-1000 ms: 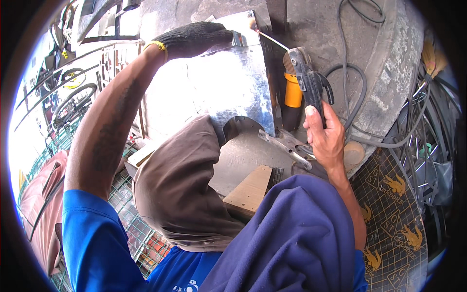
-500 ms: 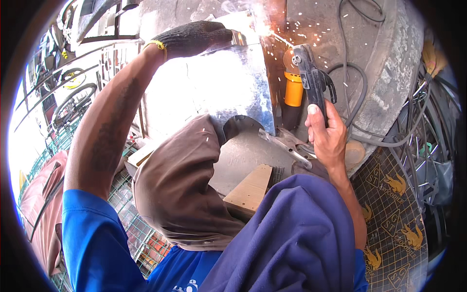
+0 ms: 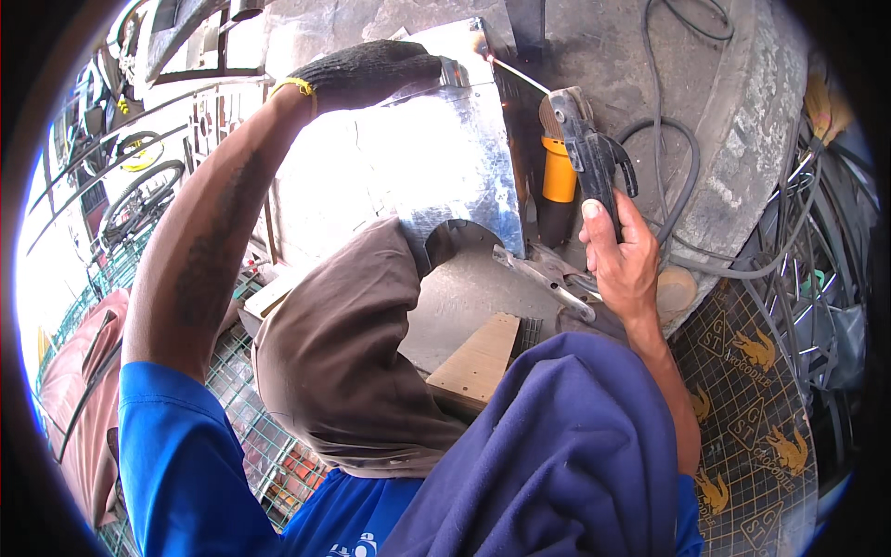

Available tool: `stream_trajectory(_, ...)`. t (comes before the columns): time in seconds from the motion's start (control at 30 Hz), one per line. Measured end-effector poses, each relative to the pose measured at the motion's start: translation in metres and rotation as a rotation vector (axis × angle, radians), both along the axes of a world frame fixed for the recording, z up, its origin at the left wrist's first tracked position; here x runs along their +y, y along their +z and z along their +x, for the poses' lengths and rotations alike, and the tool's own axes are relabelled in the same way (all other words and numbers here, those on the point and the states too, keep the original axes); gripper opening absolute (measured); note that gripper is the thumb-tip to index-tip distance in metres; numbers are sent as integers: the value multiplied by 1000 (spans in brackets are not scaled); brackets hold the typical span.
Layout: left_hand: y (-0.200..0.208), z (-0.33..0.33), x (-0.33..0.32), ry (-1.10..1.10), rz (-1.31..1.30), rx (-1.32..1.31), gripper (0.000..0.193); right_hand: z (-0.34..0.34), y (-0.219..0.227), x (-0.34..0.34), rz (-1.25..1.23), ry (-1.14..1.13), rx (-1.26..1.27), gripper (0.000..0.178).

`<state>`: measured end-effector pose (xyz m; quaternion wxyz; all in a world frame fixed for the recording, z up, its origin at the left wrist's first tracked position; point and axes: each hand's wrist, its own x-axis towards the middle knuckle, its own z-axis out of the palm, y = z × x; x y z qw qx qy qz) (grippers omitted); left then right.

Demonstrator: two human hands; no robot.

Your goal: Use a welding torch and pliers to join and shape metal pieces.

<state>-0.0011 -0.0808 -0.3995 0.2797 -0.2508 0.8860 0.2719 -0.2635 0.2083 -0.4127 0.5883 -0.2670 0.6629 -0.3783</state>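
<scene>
My left hand [image 3: 367,72], in a dark knit glove, is closed on a small metal piece [image 3: 452,73] and rests on a shiny sheet-metal box [image 3: 473,148]. Bare, my right hand [image 3: 624,255] is wrapped round the handle of a black welding electrode holder [image 3: 587,139]. From its jaws a thin welding rod [image 3: 520,74] points up and left, its glowing tip at the box's far right edge. Behind the holder stands a yellow cylindrical object [image 3: 559,172], partly covered. Strong glare washes out the box's left part.
A grey cable [image 3: 696,167] loops over the concrete floor on the right. Locking pliers [image 3: 548,283] lie by the box's near corner, beside a wooden board [image 3: 478,357]. A patterned black mat [image 3: 742,408] and metal scraps [image 3: 807,269] are at the right; a green wire grid [image 3: 232,408] lies left.
The bright arc, the flying sparks and most of the smoke have gone, leaving a glow at the rod's tip. My right hand and the holder have shifted slightly left.
</scene>
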Motion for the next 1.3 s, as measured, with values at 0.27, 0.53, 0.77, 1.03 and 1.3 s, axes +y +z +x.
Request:
stream_trajectory(0.27, -2, 4, -1, -98, -61, 57, 36, -1, -4, 1, 3, 18, 3, 37)
stream_trajectory(0.53, -4, 13, -5, -212, -123, 240, 35, 1, -5, 2, -56, 16, -21, 35)
stream_trajectory(0.77, 6, 6, -4, -181, -88, 94, 33, 2, 0, -1, -13, 13, -6, 33)
stream_trajectory(1.03, 3, 13, -1, -186, -153, 233, 33, 3, 0, 0, -11, 15, -17, 33)
stream_trajectory(1.3, 5, -1, 3, -68, -47, 144, 30, 1, -4, 3, 6, 29, -13, 33)
